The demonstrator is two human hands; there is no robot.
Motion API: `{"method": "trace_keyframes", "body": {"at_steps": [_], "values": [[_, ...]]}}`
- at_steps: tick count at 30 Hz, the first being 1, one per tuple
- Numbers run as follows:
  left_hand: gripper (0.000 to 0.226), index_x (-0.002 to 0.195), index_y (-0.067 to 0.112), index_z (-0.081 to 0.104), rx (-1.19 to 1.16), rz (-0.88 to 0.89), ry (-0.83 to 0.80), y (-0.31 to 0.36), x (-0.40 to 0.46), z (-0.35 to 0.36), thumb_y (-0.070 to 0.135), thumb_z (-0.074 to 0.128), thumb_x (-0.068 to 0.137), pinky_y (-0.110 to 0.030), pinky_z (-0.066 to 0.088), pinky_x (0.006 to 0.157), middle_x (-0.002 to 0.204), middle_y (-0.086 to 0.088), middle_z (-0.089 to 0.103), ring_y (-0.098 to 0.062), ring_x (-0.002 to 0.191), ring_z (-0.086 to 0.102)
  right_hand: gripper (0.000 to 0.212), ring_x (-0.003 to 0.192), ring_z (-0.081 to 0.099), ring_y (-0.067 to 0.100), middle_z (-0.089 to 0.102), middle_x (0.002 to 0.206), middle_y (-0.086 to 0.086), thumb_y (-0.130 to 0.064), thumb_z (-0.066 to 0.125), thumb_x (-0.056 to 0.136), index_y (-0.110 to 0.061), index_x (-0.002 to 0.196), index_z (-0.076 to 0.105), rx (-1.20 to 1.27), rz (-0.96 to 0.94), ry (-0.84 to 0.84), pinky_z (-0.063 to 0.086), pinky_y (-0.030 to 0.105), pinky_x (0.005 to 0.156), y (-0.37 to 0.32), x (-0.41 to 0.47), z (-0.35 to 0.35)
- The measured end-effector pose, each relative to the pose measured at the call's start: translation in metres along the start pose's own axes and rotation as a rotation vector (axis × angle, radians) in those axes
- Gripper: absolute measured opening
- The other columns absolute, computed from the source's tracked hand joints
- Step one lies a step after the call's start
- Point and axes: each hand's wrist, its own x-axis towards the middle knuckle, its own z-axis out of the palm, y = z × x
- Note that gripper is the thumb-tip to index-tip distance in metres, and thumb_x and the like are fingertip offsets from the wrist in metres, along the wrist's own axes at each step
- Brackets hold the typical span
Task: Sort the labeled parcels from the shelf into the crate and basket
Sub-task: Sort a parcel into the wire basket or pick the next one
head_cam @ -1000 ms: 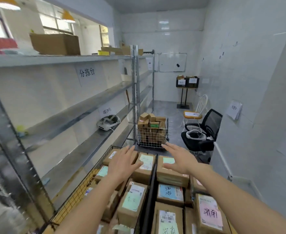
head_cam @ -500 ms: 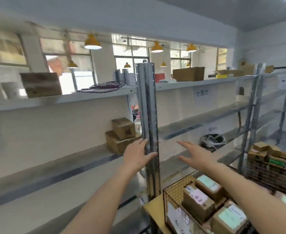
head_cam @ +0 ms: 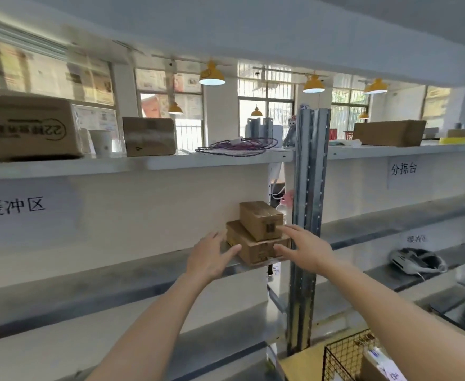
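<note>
Parcels: two brown cardboard boxes, the smaller top box point(head_cam: 261, 220) stacked on the wider bottom box point(head_cam: 256, 247), sat on the grey metal shelf point(head_cam: 115, 273).
Your hands: left hand point(head_cam: 210, 259) and right hand point(head_cam: 307, 250) flanked them, fingers spread, grasping nothing.
Done: the black wire basket point(head_cam: 344, 356) at lower right already held labeled parcels.
Left: you likely had both boxes yet to sort.

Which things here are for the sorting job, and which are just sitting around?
For the job:
- small top parcel
- bigger bottom parcel
- wire basket
- left hand and right hand, both open, reaching

Just lying about:
- coiled cable
- paper cup
- label printer
- big top-shelf box
</note>
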Motion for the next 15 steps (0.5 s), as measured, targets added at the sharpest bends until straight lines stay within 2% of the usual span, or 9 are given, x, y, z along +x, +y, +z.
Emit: {"method": "trace_keyframes", "body": {"at_steps": [5,8,12,15], "values": [[0.075,0.156,0.024,0.036,-0.056,-0.002,-0.018,-0.021,0.073,0.022,0.069,0.039,0.097,-0.036,0.033,0.114,0.161,0.001,0.037,-0.02,0.146,0.036,0.056,0.132,0.05,0.01,0.036,0.158,-0.014,-0.056,0.048,0.1,-0.041,0.152,0.036,-0.002,0.06,0.02,0.052,0.037,0.094,0.006,0.063,0.016],[0.073,0.156,0.026,0.038,-0.106,0.022,-0.062,-0.027,0.117,0.042,0.07,0.037,0.097,-0.037,0.035,0.114,0.16,0.003,0.038,-0.019,0.145,0.037,0.053,0.134,0.049,0.013,0.038,0.157,-0.012,-0.055,0.048,0.101,-0.041,0.151,0.038,0.021,0.123,0.026,0.051,0.039,0.099,0.012,0.101,0.024],[0.076,0.151,0.036,0.042,-0.15,0.049,-0.132,-0.037,0.169,0.074,0.08,0.03,0.09,-0.043,0.047,0.103,0.152,0.007,0.049,-0.019,0.135,0.049,0.056,0.136,0.048,0.018,0.038,0.158,-0.008,-0.058,0.046,0.1,-0.039,0.151,0.038,0.061,0.211,0.03,0.048,0.043,0.104,0.022,0.146,0.04],[0.078,0.152,0.035,0.04,-0.19,0.074,-0.171,-0.04,0.195,0.091,0.081,0.029,0.09,-0.043,0.047,0.104,0.152,0.007,0.049,-0.02,0.136,0.049,0.057,0.137,0.047,0.019,0.04,0.157,-0.005,-0.06,0.044,0.1,-0.036,0.152,0.039,0.091,0.246,0.034,0.043,0.044,0.109,0.031,0.173,0.054]]}}
